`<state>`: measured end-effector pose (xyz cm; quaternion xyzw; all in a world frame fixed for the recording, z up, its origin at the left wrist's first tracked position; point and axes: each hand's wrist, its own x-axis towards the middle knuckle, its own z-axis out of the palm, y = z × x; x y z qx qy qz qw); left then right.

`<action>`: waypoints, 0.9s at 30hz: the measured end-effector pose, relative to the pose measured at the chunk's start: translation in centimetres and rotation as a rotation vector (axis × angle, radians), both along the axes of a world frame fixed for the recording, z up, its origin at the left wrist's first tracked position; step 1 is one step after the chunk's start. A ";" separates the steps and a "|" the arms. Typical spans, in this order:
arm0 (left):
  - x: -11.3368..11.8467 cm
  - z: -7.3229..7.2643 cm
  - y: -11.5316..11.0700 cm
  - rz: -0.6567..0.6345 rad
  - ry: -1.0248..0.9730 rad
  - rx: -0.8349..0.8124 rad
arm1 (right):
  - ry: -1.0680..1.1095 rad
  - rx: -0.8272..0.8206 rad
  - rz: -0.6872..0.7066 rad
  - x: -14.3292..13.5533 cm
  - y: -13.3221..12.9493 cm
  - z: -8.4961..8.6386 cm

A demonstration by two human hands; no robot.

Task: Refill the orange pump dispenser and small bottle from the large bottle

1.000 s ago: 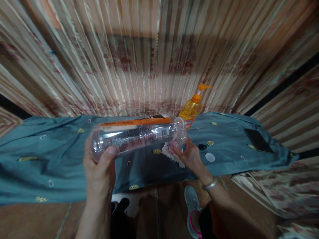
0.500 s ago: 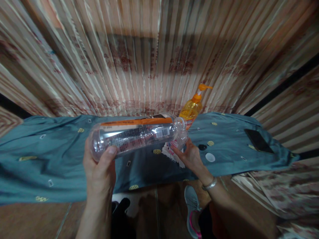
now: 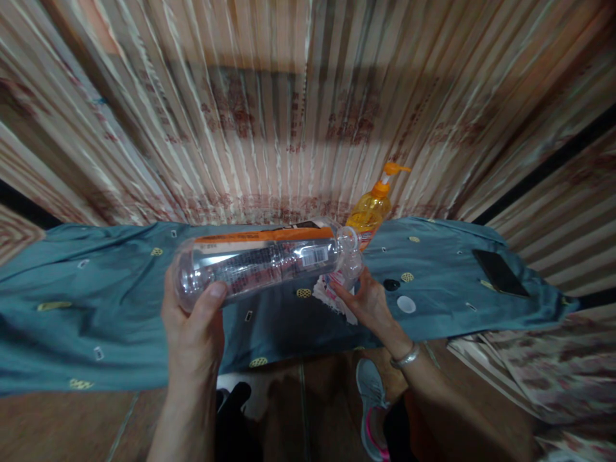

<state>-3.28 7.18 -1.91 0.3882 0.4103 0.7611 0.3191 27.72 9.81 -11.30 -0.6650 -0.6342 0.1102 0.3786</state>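
Note:
A large clear plastic bottle (image 3: 260,260) with an orange-edged label lies tilted sideways in the air, its mouth to the right. Around its base is my left hand (image 3: 195,314), thumb on the near side. My right hand (image 3: 368,301) grips a smaller clear bottle (image 3: 350,266) with a pink and white label, directly below the large bottle's mouth. The two necks meet or overlap; whether they touch is unclear. Any liquid passing between them is too faint to make out. Behind them stands a yellow pump bottle (image 3: 370,212) with an orange top.
A teal patterned cloth (image 3: 120,295) covers the long surface. Right of my right hand lie a black cap (image 3: 391,284) and a white round lid (image 3: 406,304), with a dark phone (image 3: 499,273) farther right. A pleated curtain (image 3: 269,115) hangs behind.

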 end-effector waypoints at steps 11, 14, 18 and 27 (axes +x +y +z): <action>-0.1 -0.1 -0.1 -0.018 0.045 -0.022 | -0.021 0.000 -0.007 0.0 0.0 -0.1; -0.1 0.0 -0.1 0.000 0.057 -0.019 | -0.015 -0.013 -0.011 0.0 0.0 0.1; 0.3 0.4 0.0 0.020 0.013 -0.037 | -0.011 -0.035 -0.015 -0.1 0.0 0.3; -0.2 -0.1 -0.3 -0.034 0.098 -0.017 | 0.007 -0.009 -0.006 -0.1 -0.1 0.2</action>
